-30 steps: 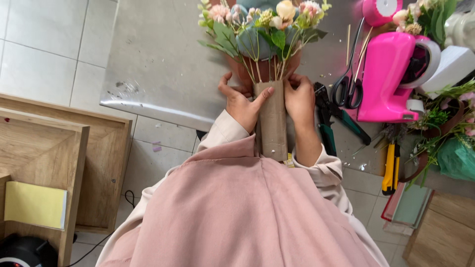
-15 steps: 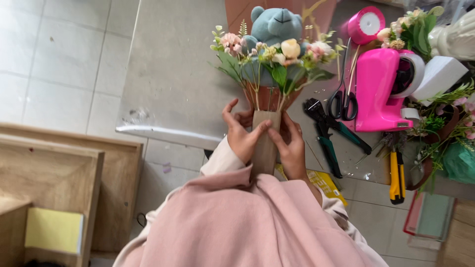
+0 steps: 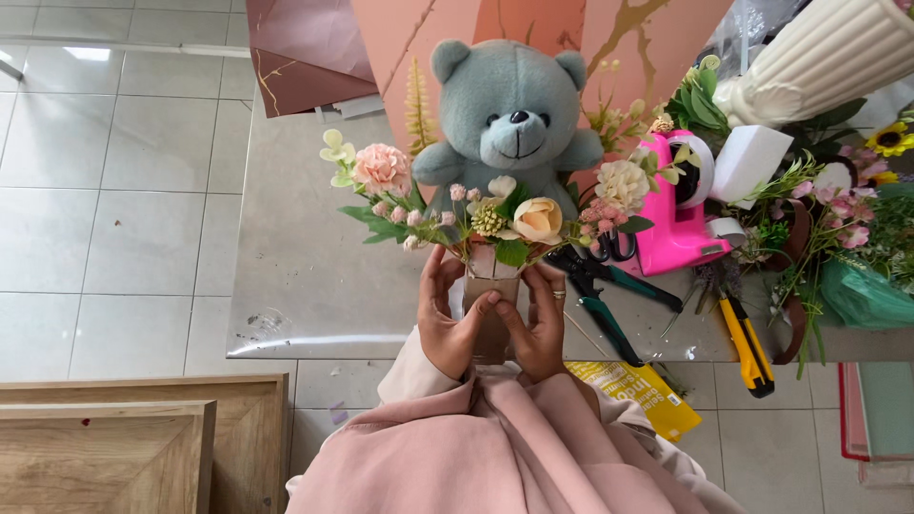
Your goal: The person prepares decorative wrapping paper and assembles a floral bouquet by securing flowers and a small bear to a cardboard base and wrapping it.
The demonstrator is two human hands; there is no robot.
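A glass-topped table [image 3: 314, 276] stands over a pale tiled floor [image 3: 114, 190]. On its right half lie a pink tape dispenser [image 3: 671, 224], green-handled cutters [image 3: 609, 295], black-handled scissors [image 3: 609, 249], a yellow utility knife [image 3: 745, 343], a white foam block [image 3: 752, 162] and loose artificial flowers [image 3: 838, 209]. Sheets of pink and maroon wrapping paper [image 3: 314, 57] lie at the far edge. On the floor, wooden frames [image 3: 124, 443] sit at lower left, and a yellow packet [image 3: 647, 395] near the table's edge.

You look down on a pale tiled floor [image 3: 114, 190]; a glass tabletop [image 3: 305, 276] crosses it, wooden frames [image 3: 124, 438] beside its near-left corner.
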